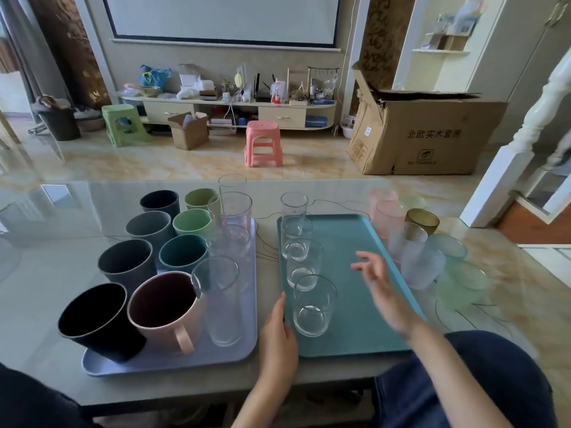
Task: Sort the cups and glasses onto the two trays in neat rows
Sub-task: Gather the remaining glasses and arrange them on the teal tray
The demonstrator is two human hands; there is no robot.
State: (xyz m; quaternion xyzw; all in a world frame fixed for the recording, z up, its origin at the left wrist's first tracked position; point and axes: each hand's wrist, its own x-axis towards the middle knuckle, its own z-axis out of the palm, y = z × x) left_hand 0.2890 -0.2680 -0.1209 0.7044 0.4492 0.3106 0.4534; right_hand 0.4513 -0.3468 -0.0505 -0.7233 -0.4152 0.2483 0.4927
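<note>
Glossy table (77, 211); matt speckled teal tray (355, 304).

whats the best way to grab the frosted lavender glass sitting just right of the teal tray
Take the lavender glass around its side wall near the rim, coming from above and the tray side. It stands upright, mouth up, with the teal tray bare to its left, while a green glass and other tumblers crowd its right and back. The right hand hovers open nearby.
</note>
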